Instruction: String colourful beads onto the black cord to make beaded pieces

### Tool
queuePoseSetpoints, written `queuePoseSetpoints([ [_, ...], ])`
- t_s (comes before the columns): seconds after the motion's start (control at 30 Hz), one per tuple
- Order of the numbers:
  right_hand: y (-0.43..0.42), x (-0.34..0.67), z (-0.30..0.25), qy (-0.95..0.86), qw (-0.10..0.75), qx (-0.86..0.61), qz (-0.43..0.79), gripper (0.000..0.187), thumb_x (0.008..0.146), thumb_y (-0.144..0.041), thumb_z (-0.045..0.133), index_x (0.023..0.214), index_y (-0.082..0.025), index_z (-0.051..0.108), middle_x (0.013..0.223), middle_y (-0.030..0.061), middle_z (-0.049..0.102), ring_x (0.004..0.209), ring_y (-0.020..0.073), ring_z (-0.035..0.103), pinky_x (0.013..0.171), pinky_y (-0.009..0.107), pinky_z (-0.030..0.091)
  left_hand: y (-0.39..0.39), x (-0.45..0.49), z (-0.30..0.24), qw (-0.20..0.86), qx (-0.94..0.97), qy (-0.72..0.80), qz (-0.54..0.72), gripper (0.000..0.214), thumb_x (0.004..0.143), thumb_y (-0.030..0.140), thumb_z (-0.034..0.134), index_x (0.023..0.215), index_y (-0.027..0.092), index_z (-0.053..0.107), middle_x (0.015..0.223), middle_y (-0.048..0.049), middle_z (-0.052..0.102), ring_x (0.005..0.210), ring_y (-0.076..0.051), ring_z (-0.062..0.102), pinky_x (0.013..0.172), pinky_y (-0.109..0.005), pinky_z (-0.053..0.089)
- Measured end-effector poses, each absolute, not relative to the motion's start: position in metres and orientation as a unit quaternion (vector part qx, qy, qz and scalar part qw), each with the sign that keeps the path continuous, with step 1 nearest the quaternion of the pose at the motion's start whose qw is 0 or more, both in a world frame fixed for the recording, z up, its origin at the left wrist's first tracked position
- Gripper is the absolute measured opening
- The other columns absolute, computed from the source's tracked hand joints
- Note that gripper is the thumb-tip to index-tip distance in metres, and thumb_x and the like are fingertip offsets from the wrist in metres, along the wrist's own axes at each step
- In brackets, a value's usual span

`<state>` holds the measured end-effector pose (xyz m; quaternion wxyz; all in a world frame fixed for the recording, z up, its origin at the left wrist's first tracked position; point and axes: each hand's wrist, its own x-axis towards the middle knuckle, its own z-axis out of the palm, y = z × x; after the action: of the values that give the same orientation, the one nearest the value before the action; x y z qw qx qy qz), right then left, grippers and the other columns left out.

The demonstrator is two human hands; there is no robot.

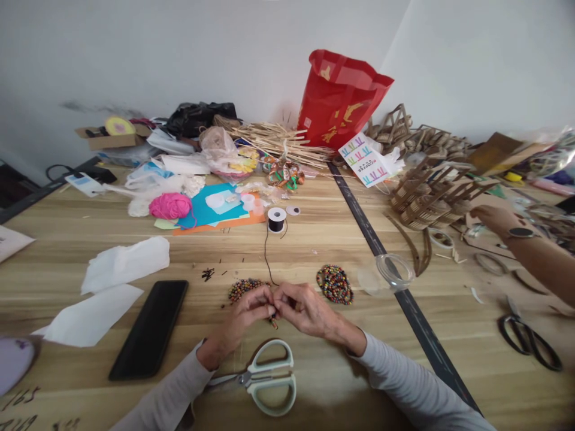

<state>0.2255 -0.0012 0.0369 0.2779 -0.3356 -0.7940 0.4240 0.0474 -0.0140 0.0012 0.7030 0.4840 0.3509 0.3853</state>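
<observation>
My left hand (254,306) and my right hand (304,308) meet fingertip to fingertip over the table, both closed in a pinch. A thin black cord (266,254) runs from a white-rimmed spool (276,220) down into my fingers. A few coloured beads (274,324) show just under the fingertips; the exact grip is hidden. Behind my left hand lies a heap of multicoloured beads (245,287). A coiled bead string (335,284) rests beyond my right hand. Scissors with pale green handles (272,378) lie nearest me, below both hands.
At left are a black phone (149,329) and white paper pieces (126,263). Pink yarn (171,206), coloured sheets, and a red bag (341,99) stand farther back. At right, another person's arm (521,230) reaches toward small woven baskets (431,194), with black scissors (527,338) nearby.
</observation>
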Motion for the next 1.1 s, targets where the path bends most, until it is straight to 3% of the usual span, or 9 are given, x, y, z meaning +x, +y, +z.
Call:
queuePoseSetpoints([
  [0.2,0.004,0.228,0.032,-0.741,0.272,-0.351,0.504,0.017,0.091,-0.025,0.050,0.081,-0.013,0.058,0.061,-0.0035,0.053,0.052,0.0062,0.040,0.049,0.016,0.030,-0.014,0.046,-0.005,0.714,0.466,0.355,0.384,0.019,0.075,0.030,0.069,0.075,0.015,0.057,0.070,0.0005,0.056,0.069,-0.013,0.052,0.063,-0.025,0.044],
  [0.47,0.007,0.231,0.033,-0.743,0.267,-0.338,0.513,0.019,0.093,-0.028,0.049,0.086,-0.013,0.058,0.066,-0.0007,0.061,0.055,0.0069,0.049,0.052,0.016,0.035,-0.013,0.046,-0.003,0.731,0.445,0.340,0.389,0.021,0.073,0.032,0.070,0.075,0.015,0.057,0.071,-0.0009,0.058,0.070,-0.015,0.054,0.063,-0.026,0.044],
  [0.8,0.006,0.231,0.043,-0.807,0.266,-0.303,0.432,0.015,0.095,-0.025,0.048,0.095,-0.016,0.061,0.084,0.0022,0.065,0.073,0.0110,0.058,0.067,0.020,0.044,-0.013,0.047,-0.005,0.721,0.460,0.350,0.383,0.016,0.076,0.029,0.066,0.076,0.015,0.058,0.071,-0.0006,0.056,0.070,-0.015,0.052,0.062,-0.025,0.043],
  [1.1,0.002,0.230,0.038,-0.855,0.248,-0.275,0.362,0.017,0.099,-0.020,0.038,0.092,-0.016,0.053,0.081,0.0020,0.060,0.069,0.0106,0.055,0.067,0.021,0.043,-0.012,0.046,-0.005,0.726,0.479,0.321,0.375,0.011,0.076,0.025,0.064,0.077,0.015,0.059,0.071,-0.0015,0.059,0.069,-0.015,0.055,0.063,-0.026,0.044],
])
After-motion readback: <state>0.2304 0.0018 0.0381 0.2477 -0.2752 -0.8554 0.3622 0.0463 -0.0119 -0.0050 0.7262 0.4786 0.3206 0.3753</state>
